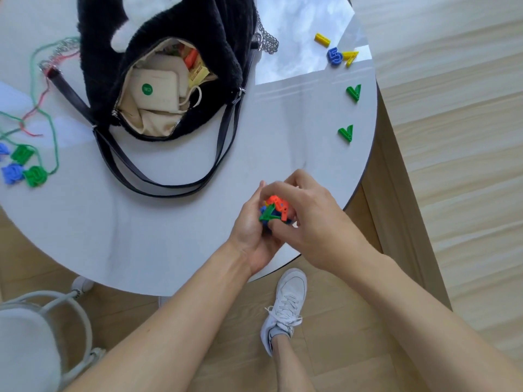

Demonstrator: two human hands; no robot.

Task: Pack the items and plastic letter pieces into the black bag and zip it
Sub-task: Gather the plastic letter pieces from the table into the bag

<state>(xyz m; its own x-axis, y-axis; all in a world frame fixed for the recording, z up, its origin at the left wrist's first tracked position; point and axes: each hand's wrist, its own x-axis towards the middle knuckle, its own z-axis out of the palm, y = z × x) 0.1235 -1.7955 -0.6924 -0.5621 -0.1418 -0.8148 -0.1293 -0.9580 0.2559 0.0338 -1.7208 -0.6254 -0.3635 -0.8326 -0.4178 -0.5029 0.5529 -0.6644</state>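
Black plush bag [220, 52] is lying unzipped on the white round table [141, 236], its mouth gaping toward the person, so the cream pouch [158, 91] and packets already inside are showing and more can be dropped in. Both hands are working together near the table edge, on the person's side of the bag. The left hand [252, 236] is cupping palm-up as a tray. It is holding a cluster of plastic letter pieces [276, 210], orange, green and blue. The right hand [314, 219] is arching over them, fingers [294, 182] curled narrow and pressing the cluster, probably gathering it for one carry.

Loose pieces are waiting beyond the bag's right side: a yellow bar [322, 40], blue 5 [334, 56], yellow 7 [350, 58], and two green V pieces [353, 92] [345, 133]. Left of the bag, threaded pieces [25, 168] on coloured cord are lying. Zip not yet closed; packing looks partway.
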